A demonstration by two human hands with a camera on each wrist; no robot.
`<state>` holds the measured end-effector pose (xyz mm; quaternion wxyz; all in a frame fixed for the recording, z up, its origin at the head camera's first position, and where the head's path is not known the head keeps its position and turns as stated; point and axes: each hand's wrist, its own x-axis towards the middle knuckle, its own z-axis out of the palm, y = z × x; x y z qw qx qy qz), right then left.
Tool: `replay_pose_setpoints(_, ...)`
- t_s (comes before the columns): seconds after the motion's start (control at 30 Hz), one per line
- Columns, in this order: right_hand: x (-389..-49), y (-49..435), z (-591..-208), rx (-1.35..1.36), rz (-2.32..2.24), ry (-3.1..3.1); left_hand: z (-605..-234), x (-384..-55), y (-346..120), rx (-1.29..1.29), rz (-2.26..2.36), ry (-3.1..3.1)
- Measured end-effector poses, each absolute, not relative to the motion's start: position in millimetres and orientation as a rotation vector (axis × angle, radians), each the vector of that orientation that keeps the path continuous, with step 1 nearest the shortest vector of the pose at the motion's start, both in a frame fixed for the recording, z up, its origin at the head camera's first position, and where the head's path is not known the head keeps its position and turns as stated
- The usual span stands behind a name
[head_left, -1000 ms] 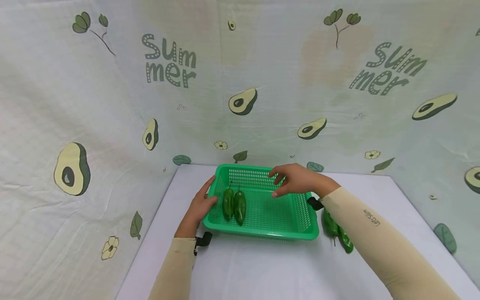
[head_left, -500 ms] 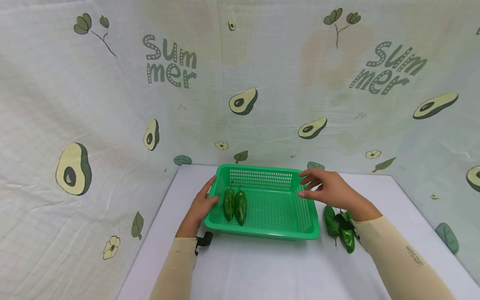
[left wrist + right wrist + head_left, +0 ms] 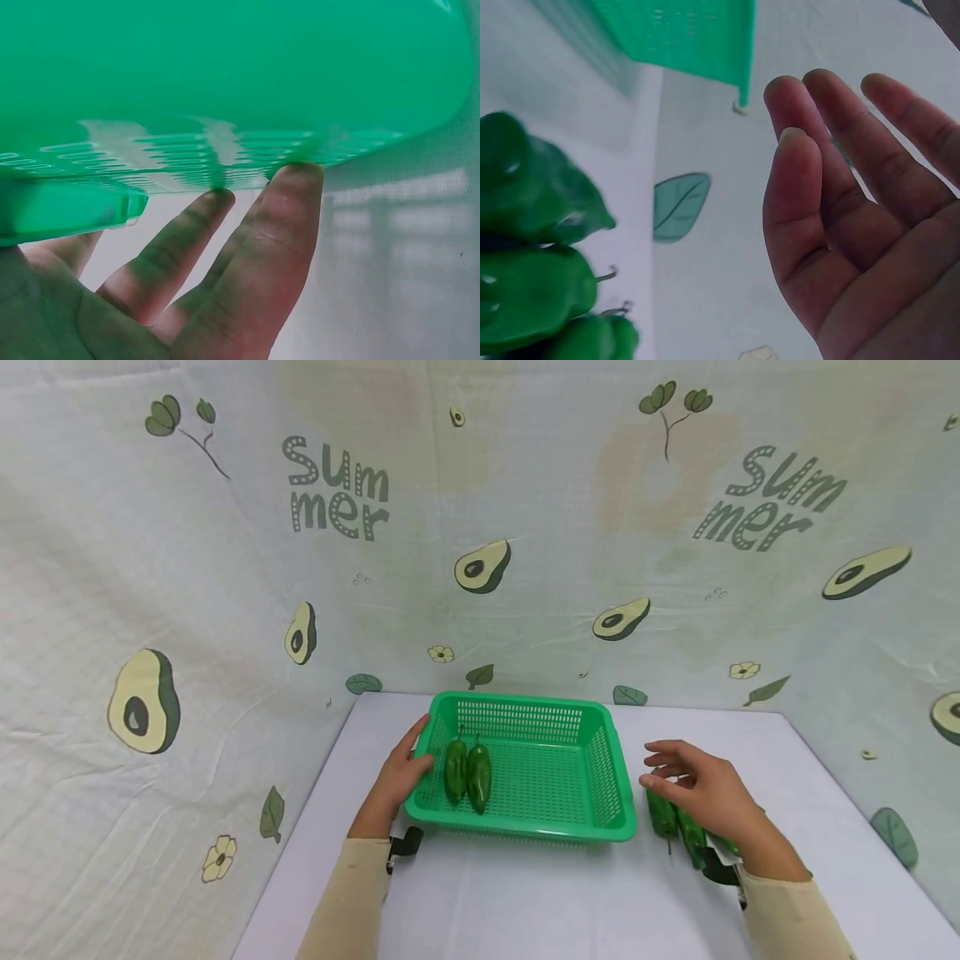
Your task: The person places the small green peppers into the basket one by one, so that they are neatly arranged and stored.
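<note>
A green plastic basket (image 3: 525, 832) stands mid-table in the head view, with two green chili peppers (image 3: 479, 777) lying side by side at its left end. My left hand (image 3: 400, 779) holds the basket's left side, thumb over the rim; in the left wrist view its fingers (image 3: 266, 247) touch the slotted outer wall. To the right of the basket, my right hand (image 3: 701, 787) is over several more green peppers (image 3: 662, 817), partly hiding them. In the right wrist view that hand's fingers (image 3: 791, 180) are loosely bent with nothing between them, and the peppers (image 3: 532, 292) lie at left.
A white cloth covers the table (image 3: 525, 902). Behind it and at both sides hangs a pale curtain (image 3: 540, 635) printed with avocados, leaves and lettering, close to the table's back edge.
My right hand has moved from above the basket, past its right rim, to over the peppers on the right. My left hand and the peppers in the basket have stayed put.
</note>
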<state>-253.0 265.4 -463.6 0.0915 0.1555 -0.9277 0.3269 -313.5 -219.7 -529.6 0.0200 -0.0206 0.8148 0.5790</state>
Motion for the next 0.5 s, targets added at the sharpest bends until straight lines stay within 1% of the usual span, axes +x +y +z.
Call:
replay_pose_setpoints(0.27, -252, 287, -498, 0.329, 1.021, -2.772, -531, -309, -222, -0.067, 1.796, 2.532)
replay_pose_setpoints(0.5, -259, 303, -518, 0.246, 1.026, -2.749, -530, -312, -219, -0.054, 1.801, 2.532)
